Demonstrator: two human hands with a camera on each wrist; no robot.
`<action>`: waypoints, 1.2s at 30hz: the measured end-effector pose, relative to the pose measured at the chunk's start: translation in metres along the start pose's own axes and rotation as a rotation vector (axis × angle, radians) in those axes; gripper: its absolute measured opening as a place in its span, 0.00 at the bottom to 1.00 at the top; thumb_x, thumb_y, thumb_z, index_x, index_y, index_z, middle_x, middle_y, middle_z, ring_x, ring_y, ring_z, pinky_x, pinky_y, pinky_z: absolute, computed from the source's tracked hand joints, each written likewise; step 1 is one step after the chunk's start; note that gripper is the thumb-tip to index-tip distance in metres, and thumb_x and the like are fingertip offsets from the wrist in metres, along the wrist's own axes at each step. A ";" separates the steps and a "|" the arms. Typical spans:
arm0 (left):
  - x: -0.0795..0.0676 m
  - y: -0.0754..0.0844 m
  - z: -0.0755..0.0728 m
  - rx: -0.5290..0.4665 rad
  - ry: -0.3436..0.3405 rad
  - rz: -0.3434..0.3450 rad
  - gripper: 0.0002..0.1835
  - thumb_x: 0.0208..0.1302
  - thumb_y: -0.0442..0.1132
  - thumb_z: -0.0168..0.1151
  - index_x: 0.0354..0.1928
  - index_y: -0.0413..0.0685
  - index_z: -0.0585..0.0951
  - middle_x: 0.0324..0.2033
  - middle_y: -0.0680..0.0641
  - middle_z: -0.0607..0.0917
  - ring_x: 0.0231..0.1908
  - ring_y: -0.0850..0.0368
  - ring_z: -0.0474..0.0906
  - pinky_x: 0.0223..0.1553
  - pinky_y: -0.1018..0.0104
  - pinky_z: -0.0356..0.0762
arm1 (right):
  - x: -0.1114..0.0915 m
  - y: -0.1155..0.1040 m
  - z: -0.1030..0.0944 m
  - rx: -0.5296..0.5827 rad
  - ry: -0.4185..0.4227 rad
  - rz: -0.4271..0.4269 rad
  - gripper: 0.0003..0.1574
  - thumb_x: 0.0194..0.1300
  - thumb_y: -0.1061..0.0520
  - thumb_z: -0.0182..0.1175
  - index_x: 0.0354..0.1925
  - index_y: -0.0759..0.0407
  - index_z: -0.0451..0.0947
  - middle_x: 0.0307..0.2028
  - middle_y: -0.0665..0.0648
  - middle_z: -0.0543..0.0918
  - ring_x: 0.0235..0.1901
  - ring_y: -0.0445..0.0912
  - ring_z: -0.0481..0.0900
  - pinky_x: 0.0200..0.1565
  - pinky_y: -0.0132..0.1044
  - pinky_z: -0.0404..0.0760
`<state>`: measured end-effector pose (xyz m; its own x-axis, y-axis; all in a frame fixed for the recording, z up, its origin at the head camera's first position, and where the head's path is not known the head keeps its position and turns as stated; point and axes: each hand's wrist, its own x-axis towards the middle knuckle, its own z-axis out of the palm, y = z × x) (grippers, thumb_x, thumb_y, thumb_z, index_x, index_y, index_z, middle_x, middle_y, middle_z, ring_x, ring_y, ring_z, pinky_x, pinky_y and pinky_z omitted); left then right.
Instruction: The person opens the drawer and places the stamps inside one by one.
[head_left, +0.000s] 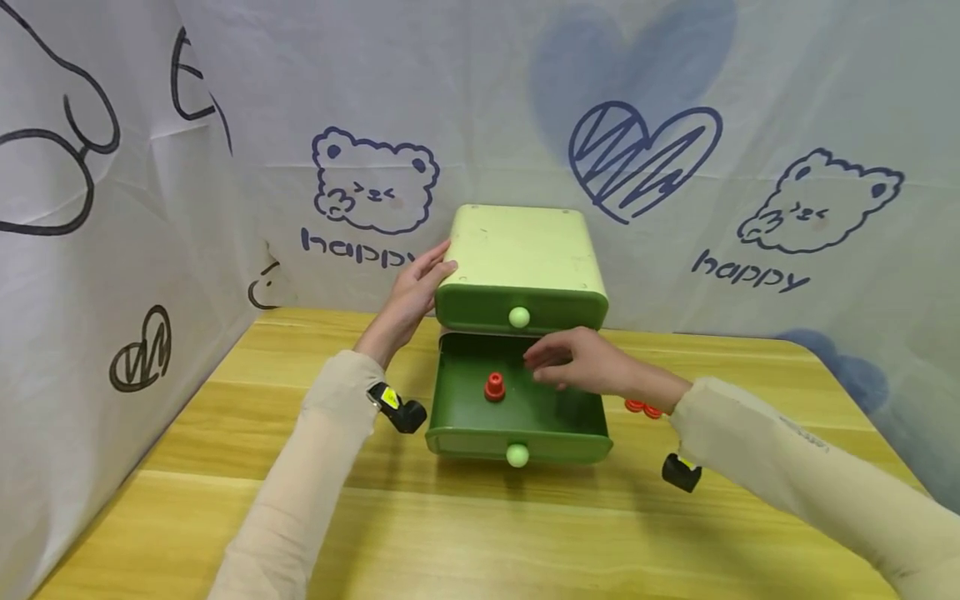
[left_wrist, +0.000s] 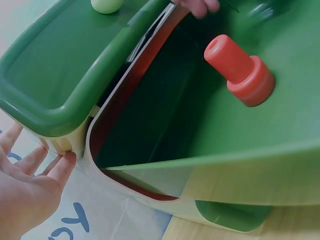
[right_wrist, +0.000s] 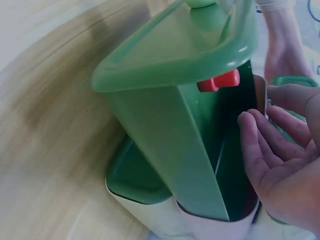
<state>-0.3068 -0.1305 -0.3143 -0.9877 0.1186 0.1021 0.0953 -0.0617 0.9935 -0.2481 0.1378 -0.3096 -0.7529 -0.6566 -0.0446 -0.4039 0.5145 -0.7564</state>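
A small drawer cabinet (head_left: 525, 246) with a cream top and green drawer fronts stands on the wooden table. Its upper drawer (head_left: 480, 308) is closed, while the drawer below (head_left: 540, 417) is pulled out. On that drawer's floor stands a red stepped plastic piece (head_left: 494, 387), narrow at the top and wider at the base. My left hand (head_left: 411, 296) touches the cabinet's left side with its fingertips, fingers extended, as the left wrist view shows. Over the right part of the pulled-out drawer hovers my right hand (head_left: 588, 360). Its fingers (right_wrist: 250, 142) are loosely bent with nothing between them.
Red round pieces (head_left: 643, 408) lie on the table right of the cabinet, partly behind the right forearm. Another green drawer front (right_wrist: 137, 175) shows beneath the pulled-out drawer. A white cloth (head_left: 510, 100) with blue drawings hangs behind the table.
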 end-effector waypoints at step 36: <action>-0.001 0.002 0.000 -0.038 -0.006 -0.014 0.30 0.72 0.43 0.53 0.74 0.54 0.60 0.70 0.45 0.62 0.64 0.50 0.65 0.61 0.58 0.69 | -0.096 0.122 -0.041 -0.008 0.533 0.281 0.25 0.72 0.55 0.54 0.57 0.75 0.72 0.52 0.73 0.77 0.45 0.54 0.80 0.41 0.36 0.83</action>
<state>-0.3054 -0.1303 -0.3128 -0.9881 0.1257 0.0886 0.0766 -0.0971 0.9923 -0.2464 0.2867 -0.3708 -0.9873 -0.1290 0.0930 -0.1542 0.6336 -0.7581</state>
